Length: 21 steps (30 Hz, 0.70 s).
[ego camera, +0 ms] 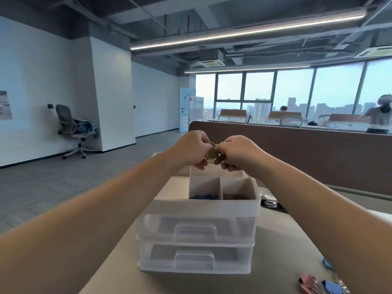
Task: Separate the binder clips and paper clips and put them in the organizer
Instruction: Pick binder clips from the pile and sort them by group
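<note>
A white plastic organizer with two clear drawers stands on the table in front of me. Its open top has compartments: blue clips lie in the front left one, small metal paper clips in the front right one. Both hands are raised above its back compartments. My left hand and my right hand together pinch a cluster of gold binder clips with wire handles between them.
Loose pink and blue binder clips lie at the table's front right. A clear bag sits right of the organizer. A brown partition runs behind the table. An office chair stands far left; people sit at distant desks.
</note>
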Each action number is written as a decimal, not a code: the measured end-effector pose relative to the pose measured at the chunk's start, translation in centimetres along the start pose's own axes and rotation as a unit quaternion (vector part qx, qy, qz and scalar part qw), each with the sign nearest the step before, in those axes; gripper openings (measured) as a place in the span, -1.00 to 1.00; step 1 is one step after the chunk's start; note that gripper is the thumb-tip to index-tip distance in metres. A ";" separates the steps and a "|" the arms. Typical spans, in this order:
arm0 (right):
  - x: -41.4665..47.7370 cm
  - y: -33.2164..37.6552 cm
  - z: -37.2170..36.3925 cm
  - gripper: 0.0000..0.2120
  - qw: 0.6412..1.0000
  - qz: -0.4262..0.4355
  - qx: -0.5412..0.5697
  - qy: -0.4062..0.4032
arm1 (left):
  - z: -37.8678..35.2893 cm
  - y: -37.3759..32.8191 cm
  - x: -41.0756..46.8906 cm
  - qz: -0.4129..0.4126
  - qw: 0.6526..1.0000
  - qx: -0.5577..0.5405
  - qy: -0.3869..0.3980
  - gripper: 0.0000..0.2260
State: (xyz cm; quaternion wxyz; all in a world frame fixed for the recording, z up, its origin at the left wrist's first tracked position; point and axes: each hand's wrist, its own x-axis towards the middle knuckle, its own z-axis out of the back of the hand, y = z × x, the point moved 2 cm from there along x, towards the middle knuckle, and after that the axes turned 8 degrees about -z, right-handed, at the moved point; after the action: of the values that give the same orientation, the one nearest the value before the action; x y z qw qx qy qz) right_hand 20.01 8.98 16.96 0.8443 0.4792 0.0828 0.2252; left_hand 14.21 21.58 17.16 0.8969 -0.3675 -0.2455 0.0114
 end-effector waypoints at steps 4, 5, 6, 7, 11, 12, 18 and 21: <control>3.5 0.8 -1.2 -0.76 0.998 -0.001 -0.060 -0.007 | 0.0 1.8 2.8 0.029 0.999 0.019 0.005 -0.90; 4.3 0.9 -1.3 -0.76 0.997 -0.002 -0.075 -0.012 | 0.0 2.1 3.4 0.033 0.999 0.024 0.008 -0.91; 4.9 1.1 -1.4 -0.75 0.995 -0.004 -0.095 -0.016 | 0.1 2.3 3.9 0.037 0.999 0.027 0.012 -0.91; 5.4 1.3 -1.6 -0.73 0.993 -0.006 -0.117 -0.018 | 0.2 2.6 4.3 0.041 0.999 0.029 0.018 -0.91; 6.7 1.9 -2.1 -0.75 0.984 -0.017 -0.180 0.000 | 0.5 3.4 5.7 0.057 0.996 0.043 0.060 -0.86; 6.9 1.9 -2.2 -0.76 0.980 -0.022 -0.199 0.011 | 0.5 3.6 5.9 0.064 0.993 0.044 0.085 -0.84; 7.6 1.7 -2.7 -0.74 0.961 -0.030 -0.273 0.024 | 1.0 4.2 6.3 0.057 0.987 0.115 0.100 -0.93; 7.9 1.8 -3.1 -0.79 0.957 -0.027 -0.287 0.031 | 0.6 4.8 6.4 0.022 0.975 0.211 0.069 -0.74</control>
State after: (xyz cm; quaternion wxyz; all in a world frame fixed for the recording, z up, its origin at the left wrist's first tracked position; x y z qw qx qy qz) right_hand 25.35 15.75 17.48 0.9490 0.2074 0.0536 0.2312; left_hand 20.32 26.77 17.04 0.9686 -0.1752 -0.1668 0.0570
